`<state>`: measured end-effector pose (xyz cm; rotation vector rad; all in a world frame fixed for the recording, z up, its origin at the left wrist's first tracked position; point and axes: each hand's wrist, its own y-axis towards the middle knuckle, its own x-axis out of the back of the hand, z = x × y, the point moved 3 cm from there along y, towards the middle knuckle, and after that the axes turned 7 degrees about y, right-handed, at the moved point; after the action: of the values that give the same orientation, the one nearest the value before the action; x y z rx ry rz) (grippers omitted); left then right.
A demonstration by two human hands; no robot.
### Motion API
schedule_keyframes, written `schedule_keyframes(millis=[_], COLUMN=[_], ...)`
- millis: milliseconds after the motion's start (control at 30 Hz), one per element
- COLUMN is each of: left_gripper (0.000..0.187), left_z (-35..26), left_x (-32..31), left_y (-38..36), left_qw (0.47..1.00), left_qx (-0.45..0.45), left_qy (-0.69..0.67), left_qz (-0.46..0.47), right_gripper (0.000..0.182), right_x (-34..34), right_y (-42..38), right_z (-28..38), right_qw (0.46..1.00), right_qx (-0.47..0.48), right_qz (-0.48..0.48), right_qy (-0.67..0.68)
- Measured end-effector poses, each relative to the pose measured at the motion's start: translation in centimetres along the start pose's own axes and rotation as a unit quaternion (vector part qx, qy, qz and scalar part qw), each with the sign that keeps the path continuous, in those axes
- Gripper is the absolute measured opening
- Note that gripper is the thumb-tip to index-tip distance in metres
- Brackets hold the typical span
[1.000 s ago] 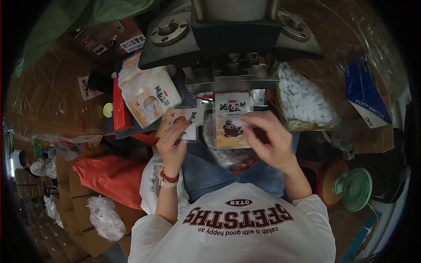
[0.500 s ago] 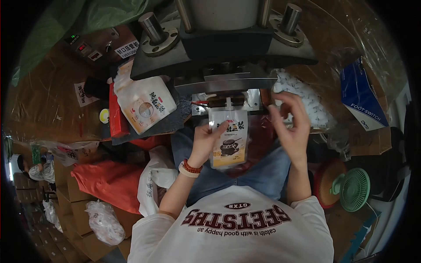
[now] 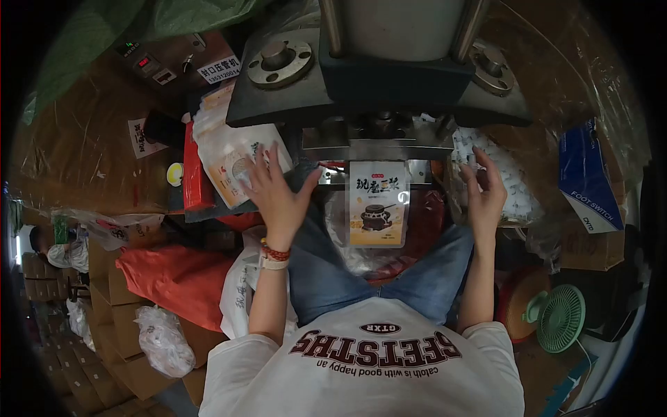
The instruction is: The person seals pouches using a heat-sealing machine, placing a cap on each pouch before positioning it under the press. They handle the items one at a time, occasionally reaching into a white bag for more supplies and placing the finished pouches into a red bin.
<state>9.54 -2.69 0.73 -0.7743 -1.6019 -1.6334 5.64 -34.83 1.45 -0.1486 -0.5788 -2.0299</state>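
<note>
A printed pouch (image 3: 378, 215) with a cooking-pot picture hangs upright by its top edge from the press (image 3: 379, 149), touched by neither hand. The pouch's spout is hidden under the press jaw. My left hand (image 3: 278, 198) is open with fingers spread, over the near edge of a stack of similar pouches (image 3: 233, 149). At the right, my right hand (image 3: 484, 191) has its thumb and fingers apart and bent, at the edge of a pile of small white plastic pieces (image 3: 511, 184). Nothing shows between its fingers.
A red box (image 3: 197, 167) stands beside the pouch stack. Farther left is a control box (image 3: 156, 62) with lit digits. On the right are a blue foot-switch box (image 3: 587, 177) and a green fan (image 3: 561, 317). Red bags (image 3: 177, 281) lie at lower left.
My left hand has let go of the pouch and moved left to the stack, spreading its fingers. The press head has come down onto the pouch top. My right hand has shifted slightly right.
</note>
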Motion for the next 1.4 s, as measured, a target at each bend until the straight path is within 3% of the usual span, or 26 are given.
schedule_keyframes(millis=[33, 67, 100, 133, 167, 200, 267, 300, 367, 400, 433, 467, 500, 567, 600, 667, 733, 800, 833, 900, 933, 1100, 1200, 1333, 1400], left_gripper=[0.083, 0.083, 0.08, 0.078, 0.062, 0.062, 0.044, 0.044, 0.043, 0.043, 0.044, 0.044, 0.044, 0.044, 0.041, 0.037, 0.037, 0.046, 0.051, 0.059, 0.073, 0.077, 0.072, 0.055, 0.048], left_z=[2.1, 3.7, 4.6, 4.9, 5.3, 5.4, 5.9, 5.4, 3.8, 3.1, 2.5, 2.1, 2.5, 5.1, 6.2, 8.0, 8.8, 7.7, 7.2, 5.1, 4.5, 4.4, 4.8, 4.8, 4.8], left_x=[-1.6, -2.3, -2.9, -2.9, -2.6, -2.1, -1.1, -0.4, 1.7, 2.2, 2.9, 3.5, 2.7, 0.3, 1.6, 5.3, 5.8, 2.1, -1.9, -5.0, -4.1, -4.2, -3.9, -2.6, -1.4], left_y=[-0.8, -1.9, -3.2, -4.0, -4.8, -5.4, -5.7, -5.7, -5.3, -5.2, -4.8, -4.7, -4.7, -3.9, -2.4, 0.4, 1.1, -0.1, -2.0, -5.0, -5.7, -6.0, -6.1, -6.5, -7.2], left_qw=[0.998, 0.998, 0.991, 0.976, 0.973, 0.972, 0.918, 0.918, 0.91, 0.909, 0.94, 0.958, 0.959, 0.958, 0.955, 0.948, 0.936, 0.967, 0.986, 0.984, 0.981, 0.98, 0.982, 0.972, 0.963], left_qx=[-0.012, -0.012, -0.076, -0.143, -0.146, -0.149, -0.022, -0.022, -0.034, -0.035, -0.075, -0.113, -0.112, -0.059, -0.065, -0.032, -0.034, -0.11, -0.088, -0.123, -0.125, -0.136, -0.137, -0.143, -0.095], left_qy=[0.004, 0.006, -0.047, -0.1, -0.132, -0.134, -0.349, -0.35, -0.408, -0.41, -0.334, -0.252, -0.25, -0.272, -0.258, -0.215, -0.223, -0.136, -0.136, -0.125, -0.121, -0.116, -0.108, -0.158, -0.22], left_qz=[0.058, 0.06, 0.097, 0.129, 0.117, 0.121, 0.186, 0.186, 0.058, 0.058, -0.009, -0.075, -0.077, -0.074, -0.129, -0.234, -0.269, -0.184, 0.048, 0.04, 0.086, 0.087, 0.078, 0.1, 0.122], right_gripper=[0.031, 0.028, 0.026, 0.026, 0.027, 0.027, 0.026, 0.028, 0.037, 0.037, 0.038, 0.038, 0.038, 0.035, 0.034, 0.027, 0.03, 0.035, 0.035, 0.051, 0.063, 0.05, 0.036, 0.041, 0.042], right_x=[-0.1, -0.5, -1.0, -1.3, -1.9, -2.4, -3.3, -3.7, -5.3, -5.9, -6.7, -7.9, -7.7, -7.4, -7.1, -5.0, -5.0, -5.0, -4.8, -4.2, -3.5, -0.6, 1.1, 0.5, -0.6], right_y=[-0.6, -1.3, -1.9, -2.3, -2.9, -3.7, -4.8, -5.2, -5.9, -6.0, -6.1, -6.4, -7.1, -7.4, -7.0, -7.0, -7.2, -7.3, -7.7, -8.4, -8.5, -8.5, -9.6, -9.8, -9.5], right_z=[0.8, 1.4, 2.1, 2.8, 3.7, 4.8, 6.5, 7.3, 8.5, 8.9, 9.3, 8.8, 9.0, 8.9, 8.8, 9.1, 8.9, 8.8, 9.2, 11.2, 12.7, 20.5, 22.5, 21.7, 20.1], right_qw=[1.0, 0.982, 0.931, 0.931, 0.906, 0.875, 0.865, 0.87, 0.88, 0.901, 0.909, 0.904, 0.903, 0.915, 0.914, 0.934, 0.929, 0.92, 0.92, 0.901, 0.872, 0.732, 0.666, 0.723, 0.794], right_qx=[-0.002, -0.035, -0.066, -0.064, -0.04, -0.018, -0.022, 0.052, 0.173, 0.243, 0.309, 0.294, 0.296, 0.154, 0.109, 0.16, 0.172, 0.197, 0.197, 0.162, 0.217, 0.331, 0.398, 0.315, 0.297], right_qz=[0.001, 0.044, 0.083, 0.079, 0.12, 0.162, 0.167, 0.179, 0.185, 0.189, 0.189, 0.178, 0.179, 0.184, 0.181, 0.212, 0.216, 0.213, 0.211, 0.279, 0.312, 0.449, 0.444, 0.446, 0.384], right_qy=[0.001, 0.178, 0.349, 0.35, 0.405, 0.456, 0.473, 0.456, 0.402, 0.305, 0.204, 0.254, 0.255, 0.325, 0.348, 0.241, 0.248, 0.264, 0.265, 0.292, 0.309, 0.39, 0.449, 0.424, 0.366])
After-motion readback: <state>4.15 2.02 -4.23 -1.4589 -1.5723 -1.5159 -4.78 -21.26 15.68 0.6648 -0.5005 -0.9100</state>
